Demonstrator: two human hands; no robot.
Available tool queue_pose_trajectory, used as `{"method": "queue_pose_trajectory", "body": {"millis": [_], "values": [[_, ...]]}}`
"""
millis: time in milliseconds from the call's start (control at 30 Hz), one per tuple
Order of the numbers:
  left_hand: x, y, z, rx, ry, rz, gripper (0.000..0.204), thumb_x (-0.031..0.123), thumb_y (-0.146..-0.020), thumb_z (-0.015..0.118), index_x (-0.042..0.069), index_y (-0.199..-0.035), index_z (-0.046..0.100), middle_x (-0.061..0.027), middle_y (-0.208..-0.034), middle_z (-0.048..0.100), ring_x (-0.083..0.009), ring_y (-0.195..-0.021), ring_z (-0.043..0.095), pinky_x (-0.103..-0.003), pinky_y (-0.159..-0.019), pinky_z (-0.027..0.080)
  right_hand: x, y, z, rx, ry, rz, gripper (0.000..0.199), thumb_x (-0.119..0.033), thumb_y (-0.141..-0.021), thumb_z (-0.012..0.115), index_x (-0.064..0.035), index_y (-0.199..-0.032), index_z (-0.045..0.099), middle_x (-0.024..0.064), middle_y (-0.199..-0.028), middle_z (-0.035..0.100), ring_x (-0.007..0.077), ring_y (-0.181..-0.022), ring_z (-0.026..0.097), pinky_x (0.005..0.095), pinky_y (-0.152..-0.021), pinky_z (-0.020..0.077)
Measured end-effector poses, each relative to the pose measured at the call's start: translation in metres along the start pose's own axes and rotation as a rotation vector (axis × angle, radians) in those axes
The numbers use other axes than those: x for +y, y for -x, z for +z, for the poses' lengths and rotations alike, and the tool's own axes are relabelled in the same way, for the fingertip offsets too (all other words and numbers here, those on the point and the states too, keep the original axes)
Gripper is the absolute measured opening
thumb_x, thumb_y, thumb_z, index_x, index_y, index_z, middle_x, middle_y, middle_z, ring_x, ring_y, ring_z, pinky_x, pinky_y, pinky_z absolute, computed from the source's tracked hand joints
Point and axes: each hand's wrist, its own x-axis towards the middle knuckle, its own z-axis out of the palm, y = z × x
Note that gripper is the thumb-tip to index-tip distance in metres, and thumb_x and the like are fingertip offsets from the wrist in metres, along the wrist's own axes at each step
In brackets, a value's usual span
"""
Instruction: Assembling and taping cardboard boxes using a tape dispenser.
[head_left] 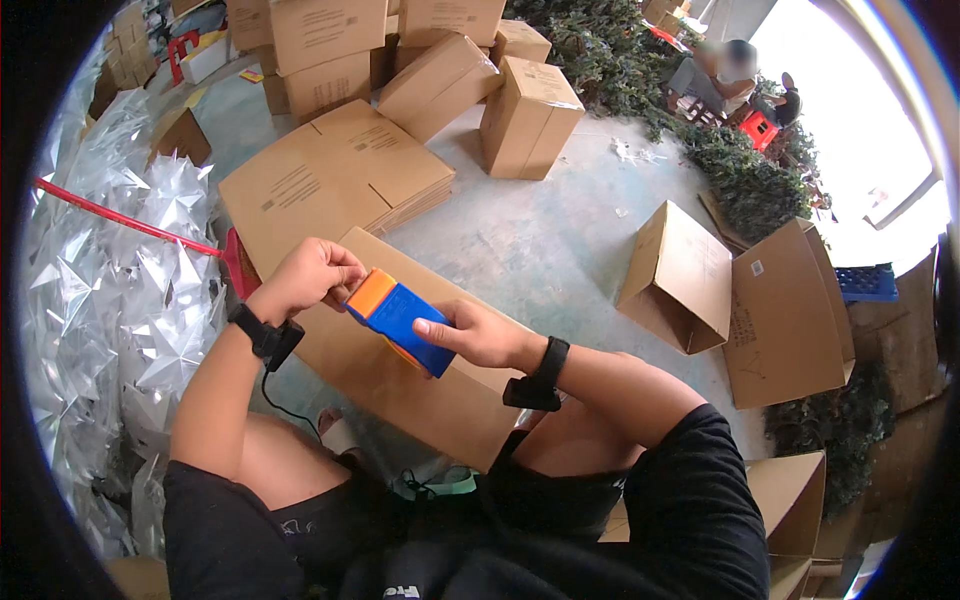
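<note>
A small blue-and-orange box-shaped thing (402, 316) is held up above a closed brown carton (390, 395) in front of my lap. My right hand (485, 336) grips its blue body, the thumb lying along the upper face. At the orange end, the fingers of my left hand (318, 272) are pinched together, close against the edge. Whatever sits between those left fingertips is too small to make out. Both wrists wear black straps with a small dark block, and a cable hangs from the left one.
Flattened cartons (330, 175) lie stacked beyond the held thing, with closed boxes (530, 115) behind. Silvery star-shaped decorations (150, 300) and a red long-handled dustpan (235, 262) are at left. Open cartons (785, 310) stand at right. A person (725, 80) sits near green garlands (610, 60).
</note>
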Motion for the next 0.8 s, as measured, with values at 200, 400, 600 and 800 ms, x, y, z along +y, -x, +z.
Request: {"method": "queue_pose_trajectory", "body": {"millis": [200, 400, 600, 800], "values": [[-0.001, -0.012, -0.007, -0.026, 0.019, -0.009, 0.013, 0.012, -0.095, 0.064, 0.003, -0.088, 0.069, -0.0021, -0.074, 0.068, -0.0096, -0.060, 0.064, -0.023, -0.055, 0.052, -0.009, -0.003, 0.001, 0.044, 0.044, 0.063, 0.058, -0.054, -0.098, 0.055, 0.0023, -0.107, 0.065, 0.0033, -0.086, 0.066, 0.0110, -0.078, 0.061, 0.0294, -0.073, 0.0513], [-0.024, -0.025, -0.059, 0.132, -0.057, 0.169, 0.013, 0.010, -0.095, 0.064, 0.001, -0.089, 0.071, -0.0032, -0.072, 0.069, -0.0086, -0.062, 0.063, -0.022, -0.056, 0.049, -0.020, -0.002, 0.007, 0.098, 0.166, 0.154, 0.054, -0.051, -0.096, 0.059, 0.0026, -0.097, 0.068, 0.0041, -0.082, 0.067, 0.0123, -0.074, 0.061, 0.0305, -0.071, 0.0518], [-0.047, -0.024, -0.100, 0.286, -0.246, 0.250, 0.015, 0.010, -0.093, 0.061, 0.001, -0.087, 0.072, -0.0018, -0.074, 0.069, -0.0082, -0.066, 0.063, -0.024, -0.060, 0.049, -0.030, 0.006, 0.012, 0.090, 0.377, 0.281, 0.057, -0.053, -0.093, 0.062, 0.0038, -0.087, 0.070, 0.0074, -0.074, 0.068, 0.0148, -0.068, 0.063, 0.0341, -0.067, 0.0515], [-0.058, -0.037, -0.100, 0.347, -0.379, 0.276, 0.016, 0.010, -0.090, 0.062, -0.002, -0.092, 0.074, -0.0048, -0.076, 0.072, -0.0118, -0.072, 0.067, -0.026, -0.068, 0.051, -0.024, 0.013, 0.011, 0.111, 0.255, 0.326, 0.050, -0.043, -0.096, 0.062, 0.0050, -0.085, 0.068, 0.0078, -0.069, 0.067, 0.0136, -0.062, 0.066, 0.0288, -0.061, 0.0525]]}}
